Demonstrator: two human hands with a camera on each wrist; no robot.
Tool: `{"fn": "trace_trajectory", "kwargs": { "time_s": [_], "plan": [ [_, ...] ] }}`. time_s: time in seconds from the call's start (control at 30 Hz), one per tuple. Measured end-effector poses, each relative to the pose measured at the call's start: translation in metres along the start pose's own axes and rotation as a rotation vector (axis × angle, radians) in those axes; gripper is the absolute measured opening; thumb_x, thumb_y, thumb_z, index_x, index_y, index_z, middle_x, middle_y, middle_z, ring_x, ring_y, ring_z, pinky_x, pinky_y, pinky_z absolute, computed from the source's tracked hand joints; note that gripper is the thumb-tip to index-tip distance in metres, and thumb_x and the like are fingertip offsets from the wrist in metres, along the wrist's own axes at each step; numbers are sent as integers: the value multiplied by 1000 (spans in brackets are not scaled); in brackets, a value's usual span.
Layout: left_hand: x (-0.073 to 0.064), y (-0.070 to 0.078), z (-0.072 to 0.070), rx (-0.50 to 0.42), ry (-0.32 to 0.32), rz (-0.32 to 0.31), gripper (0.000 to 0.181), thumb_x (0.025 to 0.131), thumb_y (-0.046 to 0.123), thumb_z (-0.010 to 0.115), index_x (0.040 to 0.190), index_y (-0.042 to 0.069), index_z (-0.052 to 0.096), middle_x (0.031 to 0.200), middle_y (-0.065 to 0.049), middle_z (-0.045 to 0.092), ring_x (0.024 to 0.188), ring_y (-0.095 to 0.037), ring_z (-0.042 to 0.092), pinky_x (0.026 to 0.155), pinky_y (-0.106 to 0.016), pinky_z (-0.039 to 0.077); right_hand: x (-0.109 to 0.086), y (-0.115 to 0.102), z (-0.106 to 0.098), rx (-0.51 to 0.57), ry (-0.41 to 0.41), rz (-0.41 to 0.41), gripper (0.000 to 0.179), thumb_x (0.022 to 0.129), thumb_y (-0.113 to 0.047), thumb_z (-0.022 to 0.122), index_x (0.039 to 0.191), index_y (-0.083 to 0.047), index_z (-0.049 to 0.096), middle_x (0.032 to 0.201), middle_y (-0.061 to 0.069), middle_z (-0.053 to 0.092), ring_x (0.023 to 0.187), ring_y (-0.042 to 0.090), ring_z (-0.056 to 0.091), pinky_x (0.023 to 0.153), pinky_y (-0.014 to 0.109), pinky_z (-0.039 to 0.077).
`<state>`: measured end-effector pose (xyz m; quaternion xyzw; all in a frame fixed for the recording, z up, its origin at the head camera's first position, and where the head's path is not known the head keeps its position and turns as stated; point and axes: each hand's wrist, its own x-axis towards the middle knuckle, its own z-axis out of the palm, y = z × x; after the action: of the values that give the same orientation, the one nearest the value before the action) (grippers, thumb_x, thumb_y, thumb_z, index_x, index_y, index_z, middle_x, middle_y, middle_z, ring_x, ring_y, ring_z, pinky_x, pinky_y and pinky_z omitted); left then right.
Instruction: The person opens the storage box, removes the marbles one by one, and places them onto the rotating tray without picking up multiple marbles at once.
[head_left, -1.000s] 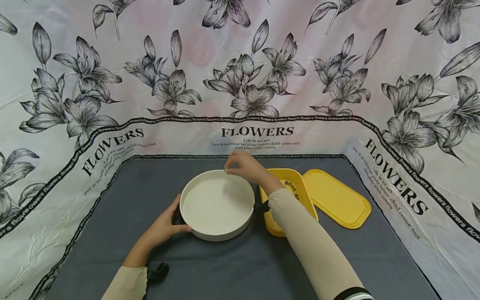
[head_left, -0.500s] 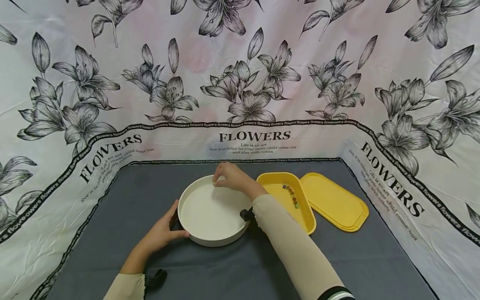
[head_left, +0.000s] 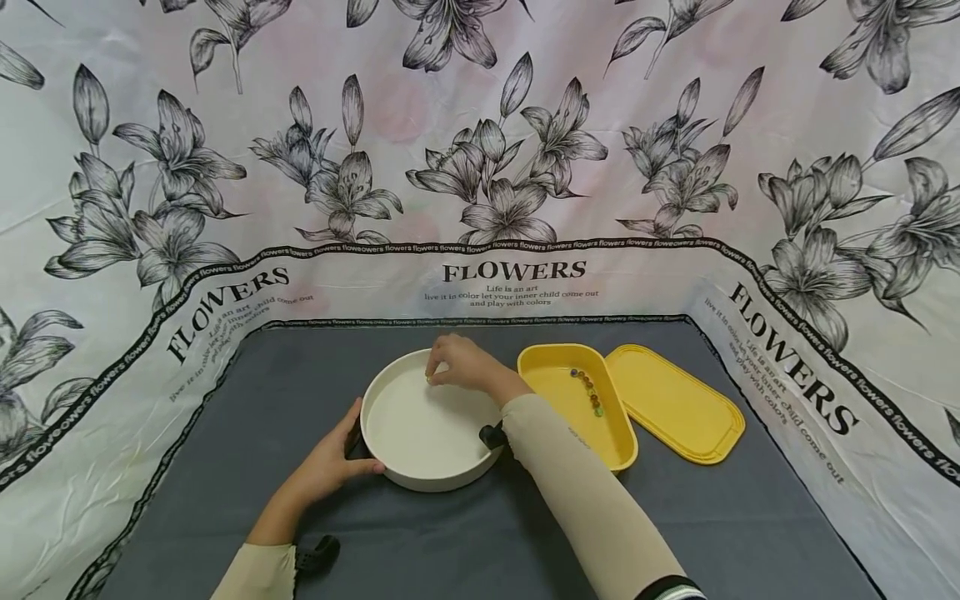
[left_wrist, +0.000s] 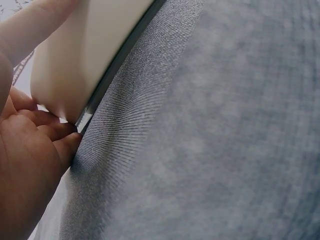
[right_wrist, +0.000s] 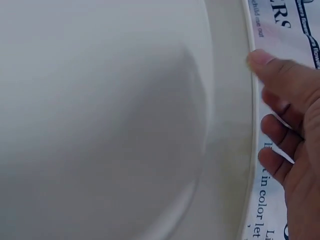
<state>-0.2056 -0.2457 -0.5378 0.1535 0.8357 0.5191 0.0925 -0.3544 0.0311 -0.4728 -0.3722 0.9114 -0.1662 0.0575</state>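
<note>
The step in hand appears to be careful handling of one small piece over a steadied dish. Doing it well likely calls for a light fingertip pinch: too hard a squeeze could make something so small and apparently smooth shoot out. Low fingertips would also suit it, since a rounded piece let go from high up might bounce or roll along the flat bottom. The bracing grip should be firm without tipping the wall.

The person's right hand (head_left: 468, 367) is narrow, thumb and finger pinching a small yellowish-green piece (head_left: 429, 380), mostly covered, perhaps a bead. The piece sits right at the fingertips, above the inside of the round, shallow, off-white dish (head_left: 435, 483), toward its far side; whether it touches the wall cannot be told. The left hand (head_left: 330, 458) grips the dish at its near left, thumb at the wall's upper edge and fingers around the outside near the base.

Just right of the dish, partly behind the right sleeve (head_left: 577, 492), stands a yellow, rounded rectangular box (head_left: 550, 365) holding a short curved line of multicoloured beads (head_left: 589, 390). Its flat yellow lid (head_left: 678, 408) lies beside it on the grey cloth-covered worktop (head_left: 420, 550).
</note>
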Motion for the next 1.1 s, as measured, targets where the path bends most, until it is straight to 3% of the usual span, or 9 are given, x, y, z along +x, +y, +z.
{"fn": "trace_trajectory", "kwargs": {
  "time_s": [0.3, 0.5, 0.7, 0.93, 1.0, 1.1],
  "plan": [
    [1, -2, 2, -5, -14, -1, 131, 79, 33, 89, 164, 4, -5, 172, -17, -3, 157, -38, 10, 122, -53, 20, 0, -1, 7, -65, -26, -18, 14, 93, -29, 79, 105, -22, 81, 111, -3, 66, 114, 18, 56, 109, 37, 43],
    [1, -2, 2, 0, -6, 4, 129, 79, 32, 89, 164, 3, -4, 171, -18, -1, 156, -39, 12, 121, -54, 20, 0, -2, 2, -40, -11, -29, 17, 93, -28, 79, 108, -20, 81, 111, -2, 65, 112, 18, 57, 107, 37, 45],
    [1, 0, 0, 22, 8, 3, 129, 79, 30, 89, 164, 2, -3, 171, -19, 0, 156, -40, 12, 120, -53, 20, -5, -5, -22, -17, 31, -93, 23, 94, -25, 78, 113, -12, 80, 113, 2, 65, 112, 20, 57, 106, 39, 45],
    [5, 0, 0, 13, -2, 40, 128, 80, 32, 89, 164, 3, -3, 171, -19, -2, 156, -41, 11, 120, -56, 20, -32, 4, -57, -101, 129, -90, 18, 93, -25, 79, 109, -18, 81, 110, -2, 64, 107, 17, 56, 99, 36, 47],
    [4, 0, 0, 12, 1, 34, 129, 79, 31, 90, 165, 4, -2, 171, -18, -1, 156, -40, 12, 121, -51, 20, -42, 7, -66, -106, 145, -72, 16, 92, -25, 80, 107, -19, 81, 109, -2, 63, 104, 17, 56, 96, 35, 48],
    [2, -2, 0, 28, 0, 21, 130, 78, 33, 90, 165, 6, -3, 172, -18, -1, 156, -38, 13, 121, -33, 23, -57, 12, -76, -115, 153, -60, 16, 92, -25, 80, 106, -18, 81, 109, -1, 63, 104, 18, 55, 94, 36, 49]
  ]
}}
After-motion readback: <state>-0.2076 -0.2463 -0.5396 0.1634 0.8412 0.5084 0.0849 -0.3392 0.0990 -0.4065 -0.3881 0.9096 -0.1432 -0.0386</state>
